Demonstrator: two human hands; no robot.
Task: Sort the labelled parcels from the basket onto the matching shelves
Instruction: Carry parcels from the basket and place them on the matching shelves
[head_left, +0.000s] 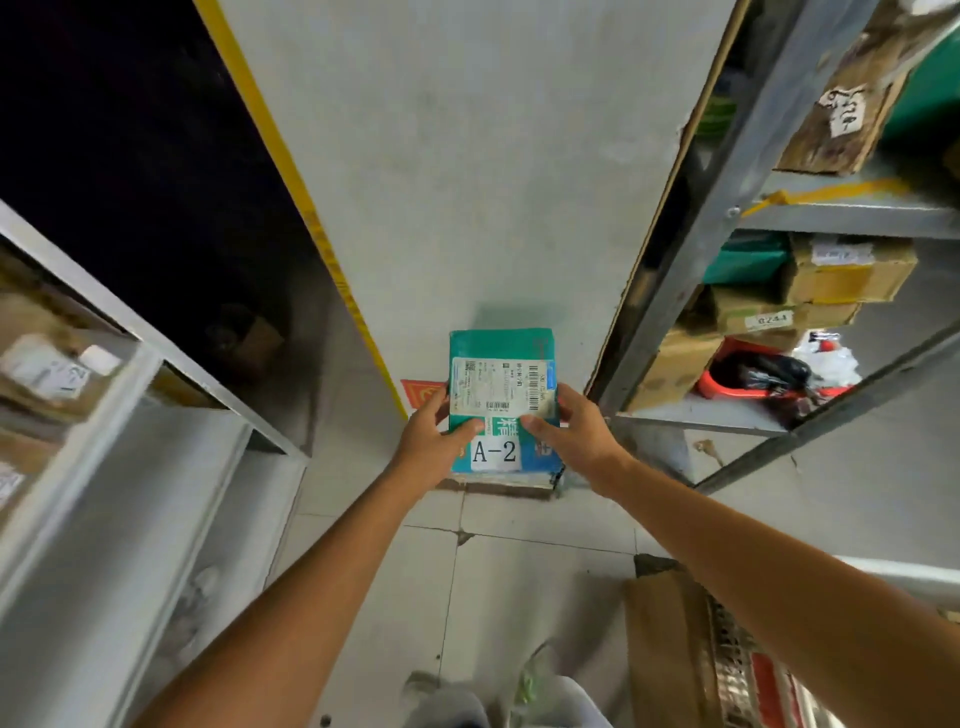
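Both hands grip one teal parcel (503, 400) marked A-2. The left hand (435, 441) pinches its left edge. The right hand (574, 431) pinches its right edge.

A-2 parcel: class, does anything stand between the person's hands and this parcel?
Nothing visible does. The left hand and right hand both hold the teal A-2 parcel by its side edges, thumbs on its front. Which of the metal shelves is A-2 cannot be read, so that path is unjudged.
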